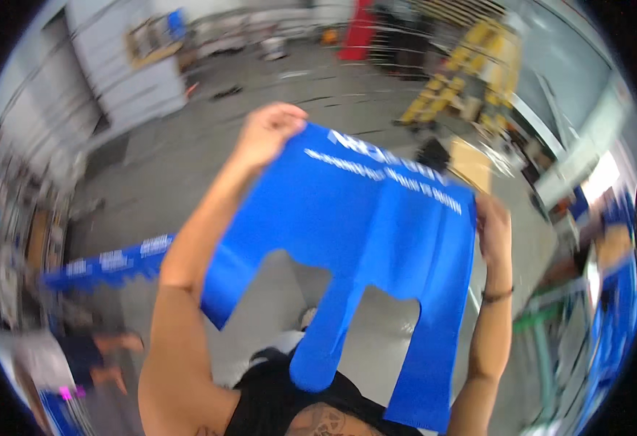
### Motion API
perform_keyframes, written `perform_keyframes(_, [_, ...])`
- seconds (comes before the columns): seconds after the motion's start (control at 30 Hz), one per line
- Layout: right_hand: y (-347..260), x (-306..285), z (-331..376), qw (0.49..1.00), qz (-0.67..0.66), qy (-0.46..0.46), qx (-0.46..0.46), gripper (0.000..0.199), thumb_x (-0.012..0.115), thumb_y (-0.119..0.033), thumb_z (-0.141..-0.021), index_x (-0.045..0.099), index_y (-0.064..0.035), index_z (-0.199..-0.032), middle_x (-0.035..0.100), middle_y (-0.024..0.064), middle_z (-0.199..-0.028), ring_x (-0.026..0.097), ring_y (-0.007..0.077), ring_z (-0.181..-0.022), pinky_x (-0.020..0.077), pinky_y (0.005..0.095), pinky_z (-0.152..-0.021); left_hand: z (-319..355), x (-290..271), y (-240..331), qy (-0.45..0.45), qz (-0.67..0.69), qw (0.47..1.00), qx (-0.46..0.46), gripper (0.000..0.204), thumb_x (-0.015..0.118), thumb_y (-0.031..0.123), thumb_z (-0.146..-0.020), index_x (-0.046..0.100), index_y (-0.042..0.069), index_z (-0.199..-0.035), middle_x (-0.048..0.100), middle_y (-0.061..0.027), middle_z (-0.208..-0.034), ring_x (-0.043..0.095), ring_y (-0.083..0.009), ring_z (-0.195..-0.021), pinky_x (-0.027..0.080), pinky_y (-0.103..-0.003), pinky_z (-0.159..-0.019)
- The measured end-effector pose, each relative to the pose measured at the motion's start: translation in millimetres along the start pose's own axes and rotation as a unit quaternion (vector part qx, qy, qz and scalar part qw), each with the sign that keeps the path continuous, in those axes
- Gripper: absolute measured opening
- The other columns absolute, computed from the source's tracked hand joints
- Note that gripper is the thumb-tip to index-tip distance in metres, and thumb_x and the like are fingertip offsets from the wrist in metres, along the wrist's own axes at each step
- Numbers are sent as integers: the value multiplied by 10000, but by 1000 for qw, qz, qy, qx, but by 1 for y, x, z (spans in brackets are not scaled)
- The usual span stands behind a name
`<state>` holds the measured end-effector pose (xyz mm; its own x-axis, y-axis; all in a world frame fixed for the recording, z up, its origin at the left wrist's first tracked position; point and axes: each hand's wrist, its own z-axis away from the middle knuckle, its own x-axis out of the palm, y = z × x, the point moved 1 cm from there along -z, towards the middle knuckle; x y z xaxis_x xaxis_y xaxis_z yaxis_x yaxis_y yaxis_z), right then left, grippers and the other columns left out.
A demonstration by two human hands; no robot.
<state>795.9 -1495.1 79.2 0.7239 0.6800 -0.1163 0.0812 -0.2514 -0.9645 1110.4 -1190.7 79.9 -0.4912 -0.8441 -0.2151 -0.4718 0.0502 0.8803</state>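
A blue fabric vest-style bag (318, 211) with white print hangs spread out between my raised hands, its strap ends pointing down toward me. My left hand (273, 129) pinches the upper left corner. At the upper right corner my right hand (494, 218) is closed on the edge, its fingertips partly behind the fabric. Two cut-out openings show between the hanging straps, and the middle strap end (312, 370) is rounded.
A yellow stepladder (471, 69) and a cardboard piece (472, 166) stand ahead to the right. Blue printed material (118, 260) stretches out on the left, near another person (64, 360). A green metal frame (543, 349) is at the right.
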Motion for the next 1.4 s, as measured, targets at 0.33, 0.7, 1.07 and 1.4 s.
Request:
perform_keyframes(0.33, [233,55,-145,957,-76,-162,227,175,586,-189,-919,614,-36,-838,568,0,-692,536,77,-597,439,215,-541,26,62,-181,163,132,936,-282,145,668,128,-879,651,86,-1016,618,21,-875,551,-63,-771,443,-223,-633])
perform_keyframes(0.7, [320,142,-293,924,-113,-339,133,119,606,-134,-906,600,-41,-833,505,-52,-735,417,44,-666,321,203,-592,28,88,-206,351,99,897,-249,240,647,103,-888,625,46,-1120,632,-5,-950,584,-90,-863,481,-243,-729])
perform_keyframes(1.07, [233,142,-304,876,-308,-368,47,426,559,-47,-911,460,74,-1307,553,124,-1215,537,186,-1084,412,331,-972,21,94,-120,388,43,902,-184,390,640,64,-865,593,39,-1251,613,-40,-1191,561,-120,-1042,457,-273,-910])
perform_keyframes(1.4, [147,126,-344,843,-357,-398,-50,634,540,12,-895,292,-67,-1473,437,-50,-773,406,50,-705,341,202,-657,-31,60,-68,294,71,952,35,557,523,-17,-903,319,-40,-1421,455,-179,-1392,523,-223,-1206,452,-334,-981])
